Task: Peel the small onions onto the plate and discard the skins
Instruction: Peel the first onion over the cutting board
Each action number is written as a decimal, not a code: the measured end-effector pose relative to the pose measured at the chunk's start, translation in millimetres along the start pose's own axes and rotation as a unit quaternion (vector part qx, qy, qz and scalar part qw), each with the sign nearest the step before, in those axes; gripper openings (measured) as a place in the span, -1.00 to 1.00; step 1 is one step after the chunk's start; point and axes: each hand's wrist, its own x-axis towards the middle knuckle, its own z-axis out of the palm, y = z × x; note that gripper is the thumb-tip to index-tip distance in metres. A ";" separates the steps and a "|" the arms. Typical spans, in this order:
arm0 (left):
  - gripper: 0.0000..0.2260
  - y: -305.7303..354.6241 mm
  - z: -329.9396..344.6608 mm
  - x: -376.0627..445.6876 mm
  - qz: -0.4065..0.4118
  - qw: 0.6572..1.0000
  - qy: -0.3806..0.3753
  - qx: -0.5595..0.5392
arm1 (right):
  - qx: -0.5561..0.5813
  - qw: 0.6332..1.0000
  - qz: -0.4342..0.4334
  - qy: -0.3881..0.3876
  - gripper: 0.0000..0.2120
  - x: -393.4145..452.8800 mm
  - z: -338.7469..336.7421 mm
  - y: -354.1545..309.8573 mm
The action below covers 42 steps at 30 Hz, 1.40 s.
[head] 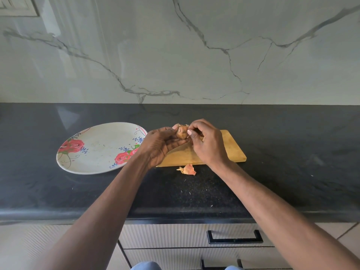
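A small brown-skinned onion is held above the left end of a wooden cutting board. My left hand cups it from below and the left, thumb on top. My right hand pinches the onion's skin with thumb and fingertips. A white plate with red roses lies to the left on the black counter, with no onions on it. One torn piece of pinkish onion skin lies on the counter just in front of the board.
The black granite counter runs the full width, backed by a marble-patterned wall. Small skin flecks dot the counter near its front edge. Below are ribbed drawers with black handles.
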 end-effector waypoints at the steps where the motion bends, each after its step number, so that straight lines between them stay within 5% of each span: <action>1: -0.88 -0.1 0.1 0.1 0.001 1.000 0.003 -0.001 | 0.006 1.000 0.001 -0.006 -0.93 0.9 -0.9 0.9; 5: -0.89 -1.2 -1.5 2.3 0.009 1.000 0.016 0.010 | 0.040 0.998 0.010 -0.049 -0.75 1.8 -4.2 1.1; 14: -0.75 -2.2 -2.0 0.8 0.024 0.997 0.015 0.068 | 0.120 0.985 0.123 -0.020 -0.94 2.1 -0.2 -3.1; 21: -0.82 -5.7 -1.4 4.4 0.030 0.996 0.000 0.089 | -0.038 0.999 -0.032 0.015 -0.93 -2.9 6.8 -3.3; 31: -0.89 -8.3 -7.5 9.5 0.034 0.995 -0.021 0.096 | -0.125 0.990 -0.066 -0.018 -0.82 -3.9 14.9 0.1; 42: -0.86 -6.8 -2.7 2.1 -0.011 0.997 -0.051 0.056 | -0.003 0.994 0.110 -0.029 -0.87 -2.1 7.2 -10.3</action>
